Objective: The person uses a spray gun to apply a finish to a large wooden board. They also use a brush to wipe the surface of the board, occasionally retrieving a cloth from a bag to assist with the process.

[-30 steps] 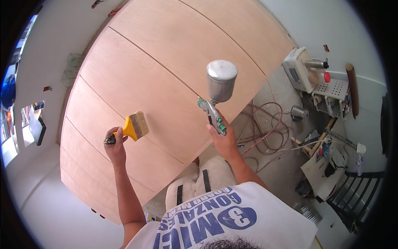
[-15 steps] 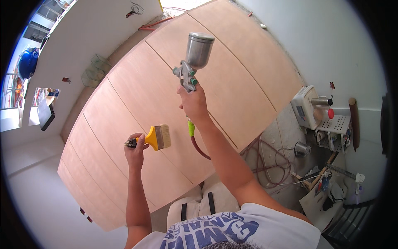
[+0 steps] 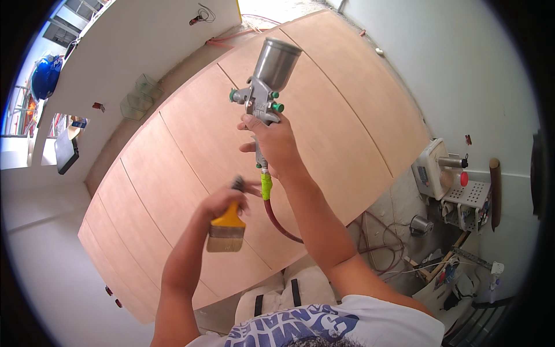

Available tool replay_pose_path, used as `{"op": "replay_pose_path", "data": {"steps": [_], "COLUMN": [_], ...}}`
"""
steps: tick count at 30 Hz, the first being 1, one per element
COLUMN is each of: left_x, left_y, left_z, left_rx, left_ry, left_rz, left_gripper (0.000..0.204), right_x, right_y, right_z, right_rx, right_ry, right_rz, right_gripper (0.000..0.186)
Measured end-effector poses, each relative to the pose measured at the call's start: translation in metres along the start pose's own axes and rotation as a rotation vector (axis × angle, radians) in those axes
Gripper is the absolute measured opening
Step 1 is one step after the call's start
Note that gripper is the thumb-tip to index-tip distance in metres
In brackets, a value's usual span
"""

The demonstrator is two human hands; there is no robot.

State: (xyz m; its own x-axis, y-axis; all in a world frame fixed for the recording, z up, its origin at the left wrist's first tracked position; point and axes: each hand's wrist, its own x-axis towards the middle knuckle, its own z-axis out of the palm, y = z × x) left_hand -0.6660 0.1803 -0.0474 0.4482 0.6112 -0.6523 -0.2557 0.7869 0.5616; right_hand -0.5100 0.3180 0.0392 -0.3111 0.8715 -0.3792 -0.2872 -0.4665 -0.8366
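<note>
- Brush [image 3: 226,234] is in the left hand [image 3: 222,201], as I see it from my far-off seat. Its flat hairs point down, toward me, and its yellow handle goes up into the hand.
- I see the left hand curled around that handle, pinching it. The black end pokes out on top. This hand is a bit blurry.
- Some left fingers stick out to the right, near the green tape [image 3: 266,186] under the spray gun. I cannot tell if they touch it.
- The spray gun [image 3: 262,92] is up in the right hand [image 3: 270,137]. I see the right hand wrapped around its handle, with the palm pressed on the back. The fingers come around to the left side, and I cannot tell how hard they squeeze.
- The gun's green nose [image 3: 232,95] points left. Its silver cup [image 3: 277,62] sits on top and leans a little to the right.
- A dark red hose [image 3: 276,220] hangs from the tape, then bends right and goes behind the right arm.
- I see both hands over a big wood board [image 3: 347,150] with long dark lines.
- Off to the right, I see a metal can [image 3: 421,225] on the floor and a white box [image 3: 429,173].
</note>
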Motion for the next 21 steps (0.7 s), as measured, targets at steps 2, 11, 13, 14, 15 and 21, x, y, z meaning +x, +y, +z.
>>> {"op": "replay_pose_path", "data": {"steps": [2, 11, 13, 14, 15, 21], "left_x": [0.025, 0.009, -0.001, -0.010, -0.021, -0.082], "left_y": [-0.060, -0.157, -0.156, -0.161, -0.172, -0.181], "left_z": [0.044, 0.161, 0.135, 0.118, 0.103, 0.067], "left_rx": [0.132, -0.520, -0.608, -0.634, -0.661, -1.043], "left_ry": [-0.286, -0.618, -0.542, -0.479, -0.414, -0.178], "left_rz": [-0.126, -0.077, -0.114, -0.114, -0.109, 0.038], "left_gripper": [0.065, 0.055, 0.049, 0.049, 0.049, 0.060], "right_x": [-0.005, 0.108, 0.132, 0.141, 0.147, 0.186], "right_y": [-0.028, 0.011, 0.056, 0.076, 0.088, 0.100], "right_z": [0.014, -0.011, -0.011, -0.010, -0.003, 0.035], "right_rx": [0.046, -0.482, -0.517, -0.515, -0.512, -0.402], "right_ry": [-0.076, 0.036, 0.080, 0.096, 0.107, 0.087], "right_rz": [-0.054, -0.124, -0.137, -0.137, -0.137, -0.218], "right_gripper": [0.027, 0.039, 0.037, 0.032, 0.027, 0.026]}}
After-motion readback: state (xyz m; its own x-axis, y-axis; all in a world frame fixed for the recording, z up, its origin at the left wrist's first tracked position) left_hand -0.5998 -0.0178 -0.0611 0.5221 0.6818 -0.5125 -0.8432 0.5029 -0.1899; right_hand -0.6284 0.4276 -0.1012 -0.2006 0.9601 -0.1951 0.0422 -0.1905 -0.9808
